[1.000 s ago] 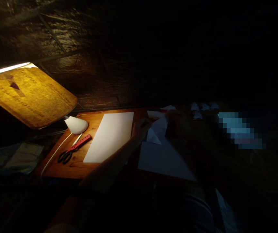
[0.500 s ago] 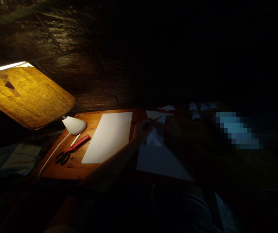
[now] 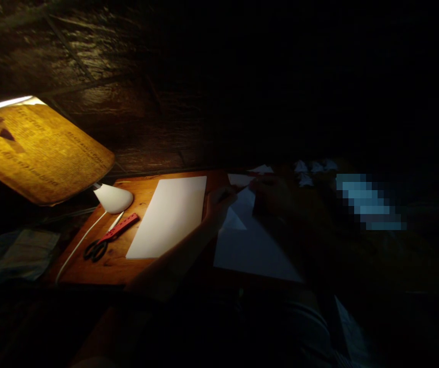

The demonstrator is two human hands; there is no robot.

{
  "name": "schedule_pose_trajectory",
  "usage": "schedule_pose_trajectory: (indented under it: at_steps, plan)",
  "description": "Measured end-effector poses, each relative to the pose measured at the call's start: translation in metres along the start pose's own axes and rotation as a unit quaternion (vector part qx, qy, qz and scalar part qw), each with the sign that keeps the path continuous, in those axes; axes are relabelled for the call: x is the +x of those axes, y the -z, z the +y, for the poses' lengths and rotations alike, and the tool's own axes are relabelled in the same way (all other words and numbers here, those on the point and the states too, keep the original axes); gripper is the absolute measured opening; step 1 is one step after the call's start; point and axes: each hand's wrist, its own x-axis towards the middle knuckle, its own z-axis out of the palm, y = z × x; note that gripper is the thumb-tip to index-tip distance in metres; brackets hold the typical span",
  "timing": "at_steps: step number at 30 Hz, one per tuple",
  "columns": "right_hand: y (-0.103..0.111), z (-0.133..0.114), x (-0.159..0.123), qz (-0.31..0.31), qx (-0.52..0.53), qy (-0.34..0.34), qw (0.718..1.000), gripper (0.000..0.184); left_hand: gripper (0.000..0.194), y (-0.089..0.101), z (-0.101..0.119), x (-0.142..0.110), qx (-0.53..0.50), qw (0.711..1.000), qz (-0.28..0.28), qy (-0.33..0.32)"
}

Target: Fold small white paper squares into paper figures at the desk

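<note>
Folded paper [image 3: 238,217] lies above the far part of a dark-looking loose sheet [image 3: 257,258], well right of the tabletop's [image 3: 117,271] left edge, its creased facets catching a faint light between my hands. Nearest me, below the near edge, I make out dim striped cloth [image 3: 307,312]. The loose sheet spreads towards that near edge, its near right corner fading into shadow. By the tabletop's near left corner a white cord [image 3: 77,248] curves towards the edge, and just inside it lie scissors [image 3: 96,250] with black handles, next to a red strip with holes [image 3: 123,227]. A slim white pointed item [image 3: 115,222] shows beside the strip. To their right, a clean white sheet [image 3: 169,217] lies flat, brightly lit.

My left hand [image 3: 221,199] reaches across from the near side, fingers bent and gripping the folded paper at its left side. My right hand [image 3: 271,197] is at its upper right, deep in shadow — I cannot tell how closed those fingers are.

Towards the far left corner stands the white lamp base [image 3: 114,199], its glowing printed yellow shade [image 3: 46,148] leaning out past the left edge. Near the far edge, a pale paper piece [image 3: 238,179] lies just beyond my hands; small folded shapes [image 3: 305,179] sit farther right — behind it all rises the dark tiled wall [image 3: 92,92].
</note>
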Motion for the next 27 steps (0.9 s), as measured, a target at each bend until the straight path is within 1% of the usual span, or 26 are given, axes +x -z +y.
schedule_pose_trajectory:
  at_steps: [2, 3, 6, 8, 10, 12, 14, 15, 18, 20, 22, 25, 27]
  plan:
    - [0.005, -0.004, 0.002, 0.037, 0.01, 0.014, 0.999, 0.026, 0.021, 0.003, -0.001, 0.001, -0.004, 1.0, 0.003, -0.006]
    - [0.008, -0.007, 0.003, 0.056, 0.026, 0.015, 0.998, 0.028, 0.021, 0.005, -0.001, 0.001, -0.007, 1.0, 0.008, -0.009]
    - [0.016, -0.013, 0.004, 0.071, 0.033, 0.014, 0.997, 0.027, 0.018, 0.007, 0.003, 0.003, -0.003, 1.0, 0.027, 0.002]
    - [0.017, -0.014, 0.004, 0.054, 0.022, 0.012, 0.998, 0.023, 0.016, 0.008, 0.008, 0.003, 0.004, 0.999, 0.034, 0.015]
    - [0.012, -0.011, 0.003, 0.019, 0.02, 0.007, 1.0, 0.022, 0.017, 0.007, 0.013, 0.002, 0.004, 0.999, 0.031, 0.026]
    - [0.005, -0.007, -0.001, -0.046, 0.006, -0.005, 0.999, 0.027, 0.019, 0.005, 0.016, 0.0, 0.011, 0.999, 0.012, 0.039]
    - [-0.003, -0.005, -0.006, -0.073, -0.026, -0.019, 0.997, 0.033, 0.021, 0.004, 0.017, -0.002, 0.025, 0.999, -0.006, 0.047]
    - [-0.006, -0.005, -0.009, -0.065, -0.024, -0.017, 0.997, 0.034, 0.022, 0.003, 0.017, -0.003, 0.031, 0.998, -0.013, 0.047]
    - [-0.014, -0.009, -0.015, -0.072, -0.019, -0.036, 0.997, 0.036, 0.023, 0.002, 0.013, -0.003, 0.038, 0.998, -0.025, 0.04]
    - [-0.016, -0.011, -0.017, -0.08, -0.011, -0.058, 0.995, 0.037, 0.024, 0.002, 0.01, -0.002, 0.036, 0.998, -0.021, 0.037]
    - [-0.018, -0.011, -0.016, -0.079, -0.011, -0.064, 0.995, 0.039, 0.023, 0.001, 0.009, -0.001, 0.038, 0.998, -0.014, 0.042]
    - [-0.018, -0.006, -0.014, -0.043, -0.035, -0.025, 0.998, 0.044, 0.02, 0.0, 0.013, -0.001, 0.046, 0.997, -0.025, 0.053]
    - [-0.017, -0.002, -0.012, -0.023, -0.049, 0.004, 0.999, 0.044, 0.019, 0.0, 0.017, -0.001, 0.053, 0.996, -0.04, 0.056]
